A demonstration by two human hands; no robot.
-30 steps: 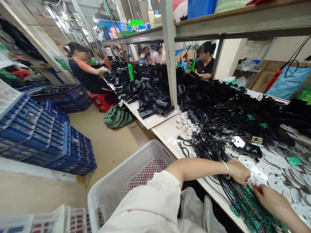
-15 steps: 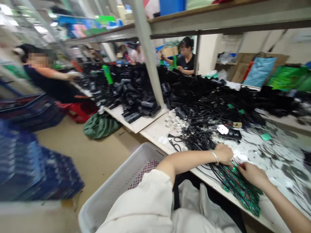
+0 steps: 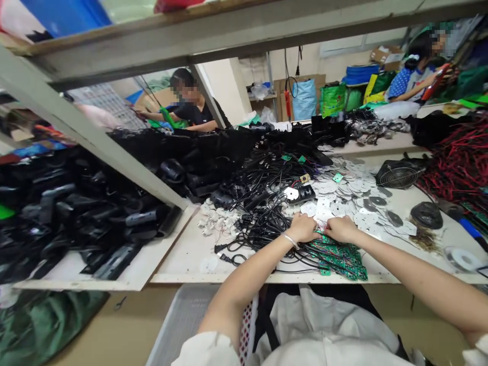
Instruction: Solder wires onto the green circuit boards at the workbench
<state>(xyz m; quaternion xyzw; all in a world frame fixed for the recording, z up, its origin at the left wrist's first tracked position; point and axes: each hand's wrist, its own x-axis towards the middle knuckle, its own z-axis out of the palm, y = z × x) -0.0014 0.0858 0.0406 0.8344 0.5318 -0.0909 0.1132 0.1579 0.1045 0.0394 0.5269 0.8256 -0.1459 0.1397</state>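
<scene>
Our view has swung to the right since the earlier frame: the long workbench (image 3: 183,264) now runs straight across in front of us, and the white basket (image 3: 183,325) has slid down to the bottom edge, while a heap of red wires (image 3: 461,168) and a round fan guard (image 3: 398,178) have come in on the right. Above, a shelf beam (image 3: 190,30) crosses the view, and a co-worker (image 3: 196,114) sits beyond the bench. To the left lies a big pile of black plastic parts (image 3: 84,213); ahead of us, a tangle of black cables (image 3: 267,218) spreads over the bench, with white discs (image 3: 343,195) scattered to its right. Our bundle of green circuit boards (image 3: 335,256) lies on the bench near its front edge, running from our hands down and to the right, with its cables fanning back left. Our left hand (image 3: 303,227), with a bangle (image 3: 291,241) on its wrist, and our right hand (image 3: 342,229) sit close together, curled over the bundle's top end and touching it; we cannot tell whether either one is clenched.
</scene>
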